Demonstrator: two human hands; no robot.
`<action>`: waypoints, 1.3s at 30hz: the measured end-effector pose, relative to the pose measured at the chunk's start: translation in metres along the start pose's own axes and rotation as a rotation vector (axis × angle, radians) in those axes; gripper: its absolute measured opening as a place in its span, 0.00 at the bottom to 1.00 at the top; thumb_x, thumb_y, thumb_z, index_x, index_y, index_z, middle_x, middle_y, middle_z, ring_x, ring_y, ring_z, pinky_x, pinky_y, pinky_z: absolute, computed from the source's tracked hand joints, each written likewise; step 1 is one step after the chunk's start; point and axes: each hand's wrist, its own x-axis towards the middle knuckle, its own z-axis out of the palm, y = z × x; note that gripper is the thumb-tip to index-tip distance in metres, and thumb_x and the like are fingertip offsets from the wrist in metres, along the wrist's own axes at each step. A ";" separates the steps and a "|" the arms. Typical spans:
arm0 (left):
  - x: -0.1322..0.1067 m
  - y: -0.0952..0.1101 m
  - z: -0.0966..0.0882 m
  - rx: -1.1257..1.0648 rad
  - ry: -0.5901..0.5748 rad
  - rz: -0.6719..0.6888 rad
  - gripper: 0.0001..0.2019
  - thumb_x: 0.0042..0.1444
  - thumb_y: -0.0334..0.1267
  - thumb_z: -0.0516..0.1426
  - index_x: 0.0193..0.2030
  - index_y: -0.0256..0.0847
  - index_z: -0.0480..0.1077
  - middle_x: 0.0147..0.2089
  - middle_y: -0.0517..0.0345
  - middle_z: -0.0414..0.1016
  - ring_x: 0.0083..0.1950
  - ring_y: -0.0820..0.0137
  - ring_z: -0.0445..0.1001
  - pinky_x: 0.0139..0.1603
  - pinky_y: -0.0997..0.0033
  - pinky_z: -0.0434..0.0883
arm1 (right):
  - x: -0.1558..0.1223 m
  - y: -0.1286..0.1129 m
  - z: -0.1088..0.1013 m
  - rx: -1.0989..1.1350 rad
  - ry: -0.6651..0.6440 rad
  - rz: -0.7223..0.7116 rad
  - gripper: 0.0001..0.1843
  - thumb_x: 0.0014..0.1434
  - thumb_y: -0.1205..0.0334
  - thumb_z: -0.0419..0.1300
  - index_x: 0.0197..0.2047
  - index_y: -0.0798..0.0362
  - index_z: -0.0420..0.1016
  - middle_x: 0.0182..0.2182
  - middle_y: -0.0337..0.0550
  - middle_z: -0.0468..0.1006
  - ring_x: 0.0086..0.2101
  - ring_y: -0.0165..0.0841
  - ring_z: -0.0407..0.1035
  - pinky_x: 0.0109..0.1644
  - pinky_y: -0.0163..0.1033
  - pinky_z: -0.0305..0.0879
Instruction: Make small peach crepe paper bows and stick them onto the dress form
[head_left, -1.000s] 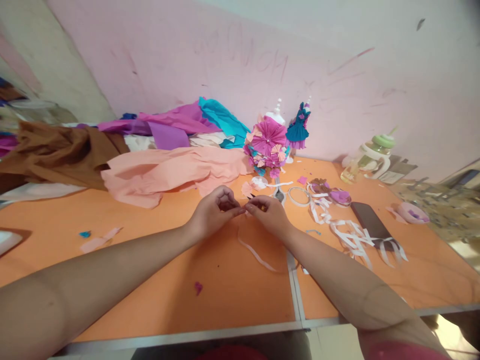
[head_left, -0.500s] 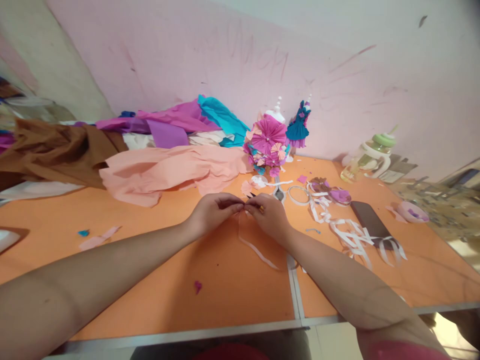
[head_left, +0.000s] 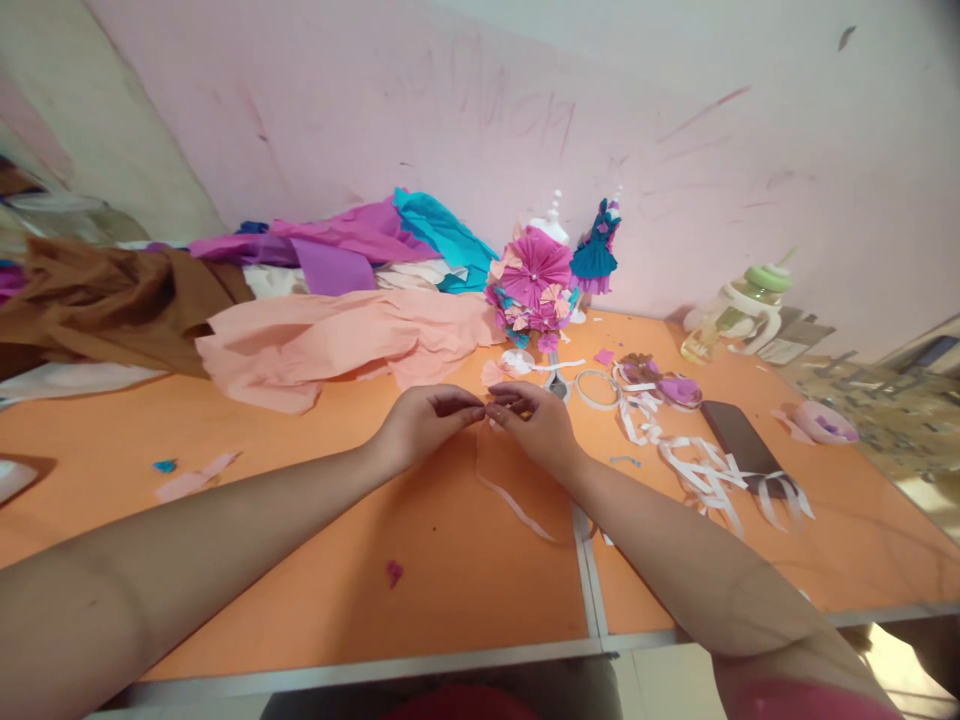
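My left hand (head_left: 424,425) and my right hand (head_left: 541,432) meet above the orange table (head_left: 480,600), fingertips almost touching. Each thumb is pinched against the fingers. A thin pale strip (head_left: 517,508) hangs from between the pinched tips and trails on the tabletop; its upper end is hidden by the fingers. A small yellowish bit shows among the right fingers, too little to name. Just beyond the hands stands a small dress form (head_left: 534,270) covered in pink, peach and blue crepe-paper flowers.
Peach crepe paper (head_left: 352,335) and brown crepe paper (head_left: 127,300) lie at the left. Right of my hands are a tape roll (head_left: 598,388), tangled white strips (head_left: 697,470), a dark phone (head_left: 739,440) and a green-lidded bottle (head_left: 750,305). A smaller blue-dressed form (head_left: 596,250) stands behind.
Both hands stay in nearly the same place. The right fingers have shifted slightly, and a dark tip that showed beside them is no longer visible.
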 end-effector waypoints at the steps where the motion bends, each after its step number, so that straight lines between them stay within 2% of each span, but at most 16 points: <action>1: 0.000 0.000 0.000 -0.008 0.012 -0.002 0.15 0.50 0.51 0.62 0.37 0.42 0.78 0.38 0.55 0.81 0.40 0.63 0.78 0.45 0.68 0.73 | 0.000 0.000 0.000 0.025 0.002 0.015 0.13 0.55 0.55 0.63 0.43 0.50 0.79 0.36 0.41 0.81 0.34 0.31 0.74 0.42 0.39 0.69; 5: 0.000 0.003 0.000 -0.019 0.004 0.001 0.16 0.51 0.51 0.62 0.37 0.41 0.78 0.39 0.54 0.81 0.42 0.63 0.78 0.46 0.67 0.73 | 0.001 0.000 0.001 0.081 -0.010 0.038 0.08 0.56 0.56 0.62 0.35 0.50 0.79 0.33 0.39 0.82 0.33 0.32 0.76 0.41 0.38 0.70; 8: -0.002 0.006 0.001 -0.025 0.004 0.010 0.18 0.52 0.53 0.61 0.40 0.42 0.78 0.42 0.54 0.81 0.44 0.61 0.78 0.47 0.66 0.73 | 0.001 0.000 0.000 0.052 -0.019 0.017 0.08 0.56 0.57 0.61 0.36 0.50 0.79 0.34 0.39 0.82 0.34 0.31 0.75 0.41 0.37 0.69; 12: -0.004 0.008 0.001 0.032 0.032 0.008 0.16 0.51 0.53 0.62 0.37 0.42 0.79 0.38 0.55 0.82 0.40 0.63 0.78 0.43 0.69 0.73 | -0.001 0.000 0.002 -0.030 -0.013 0.002 0.08 0.55 0.57 0.61 0.37 0.49 0.79 0.34 0.38 0.81 0.35 0.32 0.74 0.41 0.37 0.68; 20: 0.001 0.003 -0.001 -0.133 0.093 -0.083 0.16 0.49 0.51 0.63 0.35 0.40 0.78 0.35 0.54 0.80 0.38 0.64 0.77 0.42 0.69 0.71 | 0.000 -0.001 0.003 0.026 -0.055 0.103 0.11 0.55 0.54 0.61 0.36 0.52 0.77 0.32 0.40 0.80 0.33 0.30 0.73 0.40 0.37 0.69; 26: 0.002 0.002 0.000 -0.116 0.078 -0.095 0.16 0.48 0.52 0.64 0.34 0.40 0.78 0.36 0.54 0.81 0.39 0.64 0.77 0.41 0.69 0.72 | 0.000 -0.004 0.002 0.083 -0.058 0.114 0.13 0.56 0.52 0.60 0.40 0.51 0.76 0.35 0.40 0.79 0.37 0.30 0.72 0.43 0.37 0.68; 31: 0.001 0.002 0.000 -0.056 0.063 -0.073 0.16 0.50 0.52 0.63 0.34 0.41 0.79 0.37 0.55 0.81 0.40 0.64 0.77 0.43 0.69 0.71 | 0.000 0.000 0.003 0.053 -0.057 0.116 0.15 0.56 0.49 0.60 0.34 0.52 0.76 0.30 0.40 0.78 0.32 0.31 0.71 0.40 0.38 0.67; 35: 0.002 -0.002 0.000 -0.104 0.082 -0.069 0.16 0.51 0.53 0.61 0.35 0.41 0.79 0.36 0.54 0.81 0.41 0.64 0.76 0.45 0.67 0.70 | 0.000 0.003 0.004 0.099 -0.054 0.129 0.15 0.57 0.48 0.59 0.33 0.53 0.75 0.29 0.39 0.78 0.32 0.31 0.71 0.40 0.37 0.67; 39: 0.002 -0.004 0.000 -0.146 0.082 -0.087 0.17 0.49 0.53 0.63 0.35 0.41 0.79 0.38 0.54 0.81 0.42 0.62 0.76 0.46 0.66 0.70 | 0.000 0.001 0.006 0.128 -0.074 0.138 0.14 0.57 0.50 0.59 0.38 0.52 0.74 0.32 0.39 0.78 0.32 0.29 0.72 0.40 0.37 0.68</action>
